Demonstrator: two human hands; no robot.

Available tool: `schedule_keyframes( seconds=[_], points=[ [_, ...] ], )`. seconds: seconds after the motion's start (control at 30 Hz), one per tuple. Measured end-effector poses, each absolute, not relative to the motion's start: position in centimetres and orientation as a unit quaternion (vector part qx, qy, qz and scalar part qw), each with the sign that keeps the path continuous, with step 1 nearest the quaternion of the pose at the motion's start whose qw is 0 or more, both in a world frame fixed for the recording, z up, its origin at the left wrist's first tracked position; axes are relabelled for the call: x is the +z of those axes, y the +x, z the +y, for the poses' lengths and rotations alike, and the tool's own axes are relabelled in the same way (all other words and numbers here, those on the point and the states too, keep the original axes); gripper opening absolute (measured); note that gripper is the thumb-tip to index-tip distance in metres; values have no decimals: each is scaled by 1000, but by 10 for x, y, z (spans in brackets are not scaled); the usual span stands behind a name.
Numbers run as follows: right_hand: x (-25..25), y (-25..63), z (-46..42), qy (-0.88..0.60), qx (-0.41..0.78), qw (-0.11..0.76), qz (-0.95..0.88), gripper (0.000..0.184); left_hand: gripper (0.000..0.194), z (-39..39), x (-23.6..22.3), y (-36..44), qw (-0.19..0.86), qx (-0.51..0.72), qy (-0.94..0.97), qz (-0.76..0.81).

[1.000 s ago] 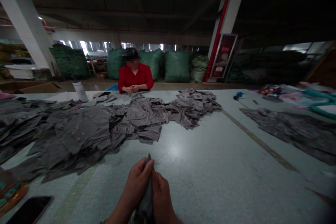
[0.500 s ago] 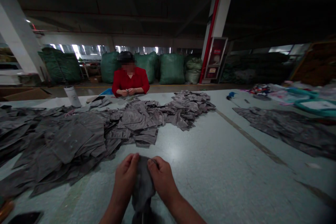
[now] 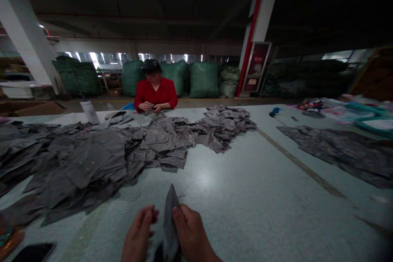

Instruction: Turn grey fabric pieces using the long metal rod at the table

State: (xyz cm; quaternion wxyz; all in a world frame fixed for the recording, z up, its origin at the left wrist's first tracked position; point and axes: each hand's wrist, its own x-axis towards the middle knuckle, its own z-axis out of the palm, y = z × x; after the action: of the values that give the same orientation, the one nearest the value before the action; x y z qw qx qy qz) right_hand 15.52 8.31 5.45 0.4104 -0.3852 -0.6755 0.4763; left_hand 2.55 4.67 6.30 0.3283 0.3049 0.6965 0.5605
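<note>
My right hand (image 3: 193, 231) grips a grey fabric piece (image 3: 170, 217) between thumb and fingers. The piece stands nearly upright, seen almost edge-on, with a pointed top. Just left of it is my left hand (image 3: 141, 229), apart from the cloth, with loosely bent, slightly blurred fingers and nothing visible in them. Something dark lies below the cloth at the bottom edge, too hidden to name. Beyond my hands, a large heap of grey fabric pieces (image 3: 92, 159) spreads across the pale green table (image 3: 233, 196).
Across the table sits a person in red (image 3: 156, 92), handling something small. A white bottle (image 3: 89, 111) stands behind the heap. At lower left lie a phone (image 3: 35, 252) and an orange-handled tool (image 3: 12, 243). More grey fabric (image 3: 340, 151) lies at right. Green sacks (image 3: 204, 80) line the back.
My left hand has let go of the fabric and moved down and left. The piece has turned edge-on in my right hand. The view has shifted slightly.
</note>
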Motion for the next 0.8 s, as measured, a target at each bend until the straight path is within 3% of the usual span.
schedule_keyframes(
  seconds=[0.1,0.2,0.5,0.67,0.8],
  points=[
    [51,151,82,-394,457,430,-672,50,47,63,91,20,216,556,427,680],
    [43,141,80,-419,464,467,-625,54,36,76,102,32,249,484,538,643],
    [51,142,90,-363,516,461,-624,53,35,74,88,56,308,557,446,629],
    [36,136,83,-415,519,524,-533,56,38,70,88,59,282,537,458,650],
    [24,123,79,-412,541,528,-509,57,34,75,97,55,259,533,480,647]
  ],
)
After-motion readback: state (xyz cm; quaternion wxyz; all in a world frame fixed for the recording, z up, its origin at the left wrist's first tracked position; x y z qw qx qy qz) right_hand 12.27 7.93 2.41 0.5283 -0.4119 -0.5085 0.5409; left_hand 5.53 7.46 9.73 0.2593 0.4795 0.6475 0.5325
